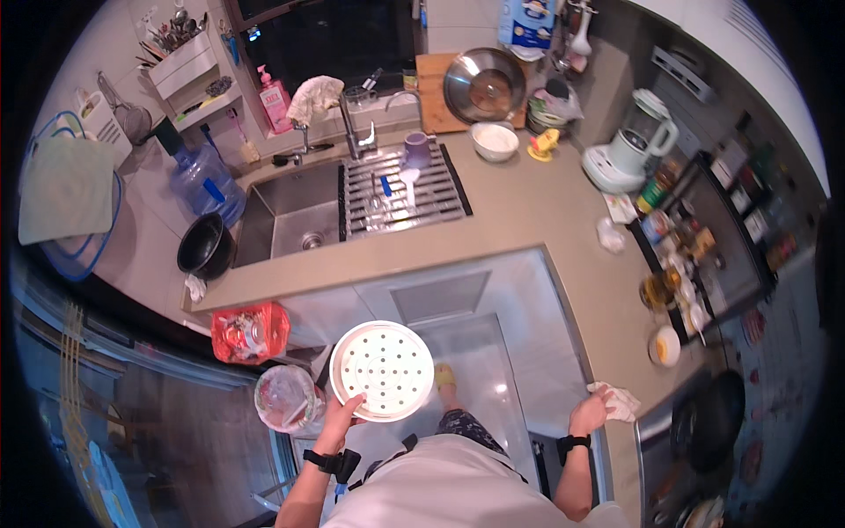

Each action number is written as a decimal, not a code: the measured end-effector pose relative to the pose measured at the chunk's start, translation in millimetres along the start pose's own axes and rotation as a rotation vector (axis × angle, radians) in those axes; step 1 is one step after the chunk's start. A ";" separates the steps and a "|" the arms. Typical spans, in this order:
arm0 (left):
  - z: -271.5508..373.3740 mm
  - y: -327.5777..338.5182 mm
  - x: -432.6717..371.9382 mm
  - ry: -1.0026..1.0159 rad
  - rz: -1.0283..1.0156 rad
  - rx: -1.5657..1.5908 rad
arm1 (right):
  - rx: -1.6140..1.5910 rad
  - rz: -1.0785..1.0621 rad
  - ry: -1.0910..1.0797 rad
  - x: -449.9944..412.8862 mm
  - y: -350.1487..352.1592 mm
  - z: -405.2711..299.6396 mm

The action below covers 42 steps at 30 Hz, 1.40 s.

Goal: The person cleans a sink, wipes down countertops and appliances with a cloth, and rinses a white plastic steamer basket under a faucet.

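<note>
My left hand (pixel 343 417) grips a round white steamer tray (pixel 383 371) by its lower left rim, thumb on top. The tray has many small round holes and is held out over the floor, in front of my body. At the right, my right hand (pixel 591 410) rests on a white cloth (pixel 619 401) near the counter edge; its fingers lie on the cloth, and whether they pinch it is hard to see. A white bowl with something yellow in it (pixel 664 347) stands further up the same counter.
The sink (pixel 310 214) carries a roll-up drying rack (pixel 422 191) with a purple mug (pixel 416 149). A red-lined bin (pixel 249 333) and another lined bin (pixel 288 398) stand at left. Right side: a blender (pixel 630 145), a condiment rack (pixel 686 257), a dark wok (pixel 709 419).
</note>
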<state>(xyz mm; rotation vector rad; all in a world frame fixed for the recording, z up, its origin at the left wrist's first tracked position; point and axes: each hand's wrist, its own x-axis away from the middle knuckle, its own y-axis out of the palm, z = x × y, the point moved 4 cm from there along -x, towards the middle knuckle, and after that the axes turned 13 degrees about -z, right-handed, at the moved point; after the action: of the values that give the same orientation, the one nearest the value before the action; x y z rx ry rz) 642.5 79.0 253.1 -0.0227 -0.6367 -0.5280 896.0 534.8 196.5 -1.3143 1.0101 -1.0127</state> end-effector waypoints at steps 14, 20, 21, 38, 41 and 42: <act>171.4 -56.8 -91.9 0.249 0.350 0.212 | -0.321 -0.304 -0.836 -225.0 -53.3 -426.7; 210.3 -108.2 -122.4 0.373 0.443 0.161 | -0.094 -0.264 -0.844 -208.2 -10.4 -475.0; 218.0 -119.8 -128.9 0.399 0.444 0.162 | -0.155 -0.297 -0.857 -205.6 -12.6 -475.2; 338.3 -257.8 -224.3 0.379 0.272 0.086 | -0.428 -0.154 -0.781 -220.7 -146.1 -527.0; 333.0 -263.2 -246.4 0.506 0.309 -0.084 | -0.475 -0.160 -0.896 -201.3 -197.7 -563.5; 350.2 -250.8 -243.5 0.564 0.311 0.012 | -0.457 -0.164 -0.985 -195.0 -216.2 -576.3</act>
<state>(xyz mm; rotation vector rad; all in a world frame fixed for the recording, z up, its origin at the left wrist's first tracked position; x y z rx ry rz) 161.7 36.6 362.1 0.0376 -0.0794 -0.2100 287.4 571.6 409.2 -1.9937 0.3635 -0.1348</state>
